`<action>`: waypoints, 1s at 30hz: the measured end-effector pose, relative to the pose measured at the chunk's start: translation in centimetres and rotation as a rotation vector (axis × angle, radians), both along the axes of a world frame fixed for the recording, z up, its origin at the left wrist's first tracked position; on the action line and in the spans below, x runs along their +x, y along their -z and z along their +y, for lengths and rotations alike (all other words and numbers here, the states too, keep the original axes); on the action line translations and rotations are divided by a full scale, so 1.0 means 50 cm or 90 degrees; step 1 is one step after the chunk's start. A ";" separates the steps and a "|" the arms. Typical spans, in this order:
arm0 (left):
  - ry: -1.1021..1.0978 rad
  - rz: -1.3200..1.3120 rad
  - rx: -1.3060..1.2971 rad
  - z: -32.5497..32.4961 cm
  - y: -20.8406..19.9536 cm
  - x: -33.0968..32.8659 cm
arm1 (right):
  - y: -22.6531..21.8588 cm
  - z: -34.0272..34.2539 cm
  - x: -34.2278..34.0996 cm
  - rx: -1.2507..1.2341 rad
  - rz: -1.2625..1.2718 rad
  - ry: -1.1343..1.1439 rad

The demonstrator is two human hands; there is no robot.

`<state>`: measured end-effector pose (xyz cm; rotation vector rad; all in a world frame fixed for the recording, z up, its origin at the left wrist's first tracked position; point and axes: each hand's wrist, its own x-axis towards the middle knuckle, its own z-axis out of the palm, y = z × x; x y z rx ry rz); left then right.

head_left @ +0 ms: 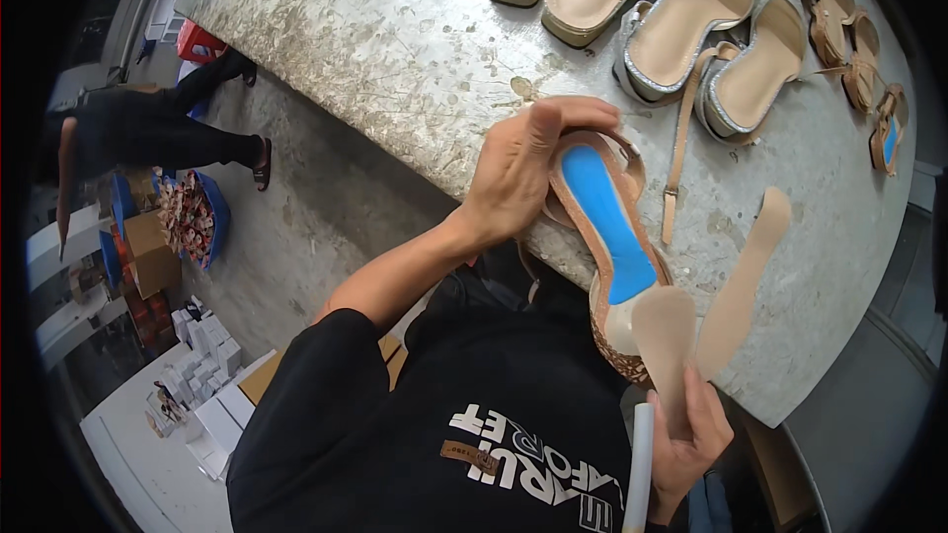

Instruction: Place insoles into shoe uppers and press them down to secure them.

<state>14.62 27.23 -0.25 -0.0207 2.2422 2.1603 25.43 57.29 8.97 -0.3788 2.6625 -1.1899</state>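
A sandal [652, 266] with a brown patterned sole edge and a bright blue pad along its footbed lies at the table's near edge. My left hand [518, 168] is wrapped round its far end, the thumb raised and the fingers behind the strap. In my right hand [691, 434], thumb and fingers pinch a beige insole [664, 336], whose rounded end overlaps the pale near end of the sandal. A second beige insole [746, 276] lies on the table just right of it, its lower end close to my right fingers; I cannot tell whether they touch it.
Several silver-edged sandals [681, 25] stand across the far side of the worn table [395, 59], with tan ones [834, 20] at the far right. A pale tube [640, 464] rises beside my right wrist. At left, a person [148, 123] walks near a blue bin [215, 217].
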 end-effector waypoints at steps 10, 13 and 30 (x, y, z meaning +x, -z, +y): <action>0.039 -0.051 0.219 -0.010 0.015 -0.010 | 0.062 -0.175 -0.160 -0.004 0.107 -0.099; 0.038 -0.051 0.197 -0.009 0.009 -0.011 | 0.071 -0.172 -0.163 -0.003 0.115 -0.106; 0.103 0.056 0.078 -0.023 0.029 -0.013 | 0.067 -0.187 -0.165 0.062 0.108 -0.098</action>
